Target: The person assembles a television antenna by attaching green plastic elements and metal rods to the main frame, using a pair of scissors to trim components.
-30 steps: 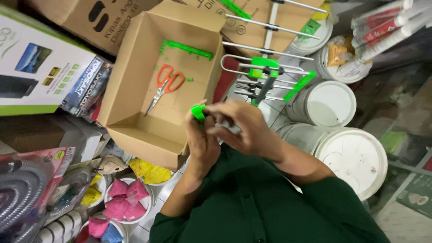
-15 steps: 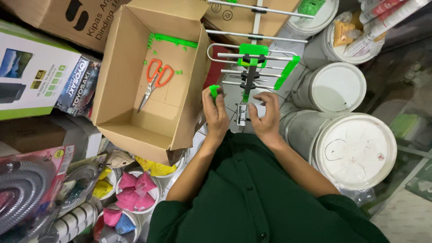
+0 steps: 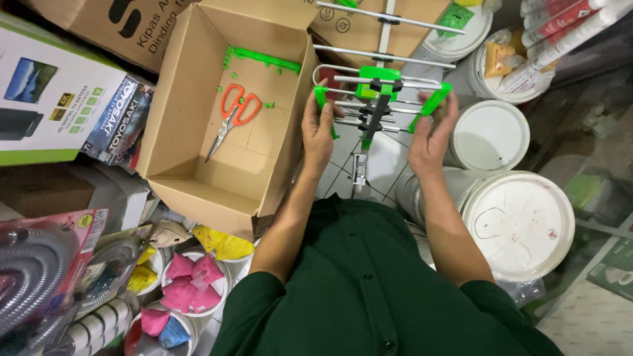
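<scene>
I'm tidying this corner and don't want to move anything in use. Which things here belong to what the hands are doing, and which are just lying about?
In use:
- antenna, metal rods with green plastic ends
- left hand on its left green end
- right hand at its right green end

Lying about:
- scissors in the open cardboard box
- white buckets
- pink packets
- coiled hose

Even, fairly bright overhead light fills the scene, with soft, short shadows inside the open cardboard box [image 3: 217, 125]. The white bucket lids [image 3: 517, 221] look slightly washed out, and the plastic packaging at lower left carries faint glare. Focus is sharp centrally; edges bend and soften slightly.
</scene>
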